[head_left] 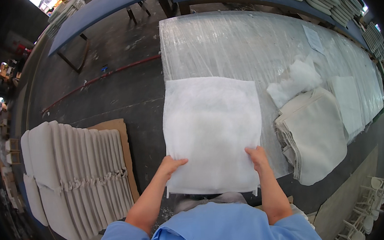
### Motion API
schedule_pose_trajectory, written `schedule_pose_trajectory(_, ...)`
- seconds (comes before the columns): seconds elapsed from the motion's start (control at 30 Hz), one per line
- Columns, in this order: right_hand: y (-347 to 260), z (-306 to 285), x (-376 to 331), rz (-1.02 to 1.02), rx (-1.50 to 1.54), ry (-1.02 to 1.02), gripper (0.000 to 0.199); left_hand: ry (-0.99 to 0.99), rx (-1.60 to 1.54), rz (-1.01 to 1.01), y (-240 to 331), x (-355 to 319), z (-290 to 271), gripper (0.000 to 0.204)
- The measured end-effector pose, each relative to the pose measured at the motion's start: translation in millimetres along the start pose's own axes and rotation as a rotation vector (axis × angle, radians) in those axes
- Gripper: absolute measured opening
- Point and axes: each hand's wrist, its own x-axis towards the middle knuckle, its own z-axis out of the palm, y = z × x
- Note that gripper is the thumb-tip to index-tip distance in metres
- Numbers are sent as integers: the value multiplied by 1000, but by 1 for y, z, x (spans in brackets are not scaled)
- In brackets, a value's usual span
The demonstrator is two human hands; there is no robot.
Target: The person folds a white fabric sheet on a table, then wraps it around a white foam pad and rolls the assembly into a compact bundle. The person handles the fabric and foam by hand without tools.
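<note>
Dark concrete floor (121, 80) fills the left of the workshop view, with blue benches (102, 7) beyond it and a long tabletop (240, 39) running away from the person, wrapped in crinkled clear plastic film that shines under the lights. On the floor to the left stands a row of flat cream cushion covers (74, 174), stacked on edge like files, with a sheet of brown cardboard (119, 139) under them. At the right of the tabletop lies a pile of folded beige fabric covers (315, 137), and just behind it a loose clump of white fibre wadding (295, 82).

Directly ahead of the person lies a square white fibre pad (213, 134), soft, fuzzy and slightly translucent. It rests flat on the film with its near edge hanging just over the tabletop's front edge, toward the blue-shirted chest. Both hands meet that near edge. The left hand (171, 166) pinches the near left part, fingers on top. The right hand (257, 156) pinches the near right part likewise. The pad extends straight away from both hands, which sit about equally near, one to each side.
</note>
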Motion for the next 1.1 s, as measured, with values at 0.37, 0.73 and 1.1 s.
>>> schedule_pose_trajectory(0.37,15,21,-6,-180,-5,45,52,-10,-491,2,-8,-3,46,55)
schedule_pose_trajectory(0.73,-2,31,-1,-161,-197,242,44,-43,-310,-40,-17,24,20,47)
schedule_pose_trajectory(1.1,-4,52,6,-129,-226,217,46,-312,-491,-97,4,1,31,61)
